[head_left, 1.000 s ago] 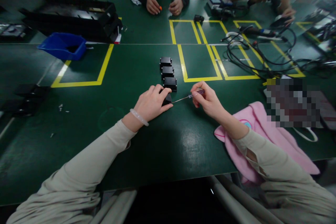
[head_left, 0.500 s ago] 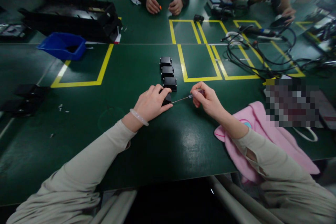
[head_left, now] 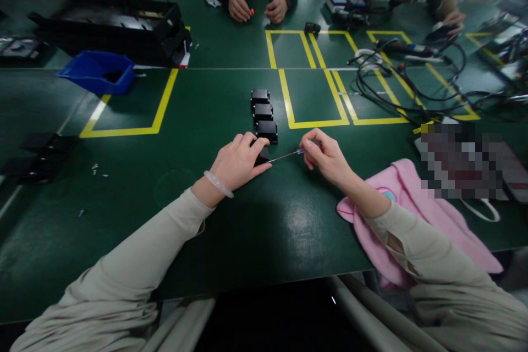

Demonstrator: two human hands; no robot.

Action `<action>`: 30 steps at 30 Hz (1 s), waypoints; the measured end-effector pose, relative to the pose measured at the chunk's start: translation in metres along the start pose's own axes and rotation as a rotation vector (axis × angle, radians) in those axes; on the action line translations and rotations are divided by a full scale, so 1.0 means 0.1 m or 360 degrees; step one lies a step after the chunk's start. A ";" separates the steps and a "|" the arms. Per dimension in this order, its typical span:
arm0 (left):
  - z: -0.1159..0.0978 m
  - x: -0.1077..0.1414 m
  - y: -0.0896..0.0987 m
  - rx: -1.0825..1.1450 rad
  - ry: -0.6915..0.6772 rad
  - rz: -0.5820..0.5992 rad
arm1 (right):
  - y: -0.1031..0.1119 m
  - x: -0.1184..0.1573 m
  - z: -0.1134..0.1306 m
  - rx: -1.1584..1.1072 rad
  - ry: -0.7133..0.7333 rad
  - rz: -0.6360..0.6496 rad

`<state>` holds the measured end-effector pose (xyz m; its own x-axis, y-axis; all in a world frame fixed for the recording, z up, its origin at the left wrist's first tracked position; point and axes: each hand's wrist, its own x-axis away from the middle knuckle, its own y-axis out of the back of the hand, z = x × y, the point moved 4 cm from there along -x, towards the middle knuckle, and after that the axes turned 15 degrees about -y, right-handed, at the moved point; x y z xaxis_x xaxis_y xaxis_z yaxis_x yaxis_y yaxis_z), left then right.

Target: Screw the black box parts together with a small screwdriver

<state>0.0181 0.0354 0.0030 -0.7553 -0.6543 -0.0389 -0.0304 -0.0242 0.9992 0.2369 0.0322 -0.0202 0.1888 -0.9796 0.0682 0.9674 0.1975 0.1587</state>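
Observation:
My left hand is closed over a small black block, mostly hidden under the fingers, on the green table. My right hand pinches the handle of a thin screwdriver. The shaft points left, and its tip meets the near right corner of the held block beside my left thumb. Beyond the held block, three similar black blocks with small screws at their sides, the closest one among them, form a row leading away from me.
A blue bin and a large black tray lie at the left. Loose screws and black parts are nearer. Pink cloth lies by my right forearm, cables beyond. Two people's hands show across the table.

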 end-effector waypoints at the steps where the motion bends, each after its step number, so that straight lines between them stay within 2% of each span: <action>1: 0.00 0.00 0.00 0.0000 -0.0001 0.0001 | 0.00 0.00 0.00 0.0007 -0.0002 -0.0004; 8: 0.00 0.00 0.00 -0.0011 0.0001 -0.0012 | -0.01 0.00 0.02 -0.0060 0.0011 0.0054; 14: 0.00 0.00 -0.01 0.0002 -0.0002 -0.0027 | 0.00 0.00 0.00 0.0005 0.0003 0.0010; 20: 0.01 0.00 -0.01 -0.0007 -0.0006 -0.0018 | -0.02 0.00 0.00 -0.0110 -0.0003 0.0058; 30: 0.00 0.00 0.00 0.0009 0.0000 -0.0004 | 0.00 0.00 0.00 -0.0072 -0.0001 -0.0007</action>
<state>0.0183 0.0353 0.0034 -0.7550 -0.6543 -0.0417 -0.0364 -0.0216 0.9991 0.2368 0.0321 -0.0201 0.1844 -0.9805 0.0679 0.9749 0.1912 0.1144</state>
